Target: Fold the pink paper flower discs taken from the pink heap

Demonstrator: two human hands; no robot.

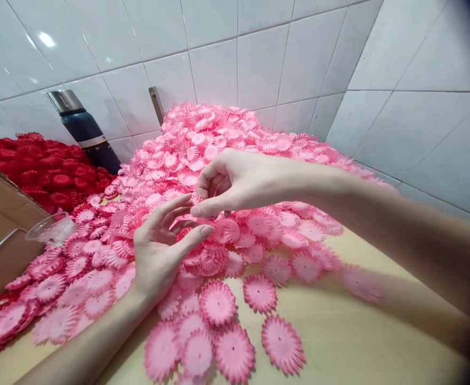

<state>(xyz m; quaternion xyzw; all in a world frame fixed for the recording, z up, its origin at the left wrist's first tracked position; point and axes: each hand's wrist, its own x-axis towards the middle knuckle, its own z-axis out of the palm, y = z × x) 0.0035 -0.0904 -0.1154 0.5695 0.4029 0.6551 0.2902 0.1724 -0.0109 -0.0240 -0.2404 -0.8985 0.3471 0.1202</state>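
Observation:
My left hand [158,240] is palm up in front of a big heap of pink fabric flower discs [202,128], its fingers curved and its thumb held apart from them. Just above and touching or nearly touching its fingertips is my right hand [230,184], with thumb and forefinger drawn together in a pinch. A bit of pink shows at that pinch; whether it is held or part of the heap behind, I cannot tell. Several loose discs, such as a pink flower disc [235,353] with a dark centre hole, lie flat below the hands.
A dark blue bottle [84,128] with a steel cap leans by the wall, beside a pile of red flower discs [50,166]. A clear plastic cup [54,230] lies near a cardboard box [6,230] at left. White tiled walls [267,59] bound the pale tabletop [359,342].

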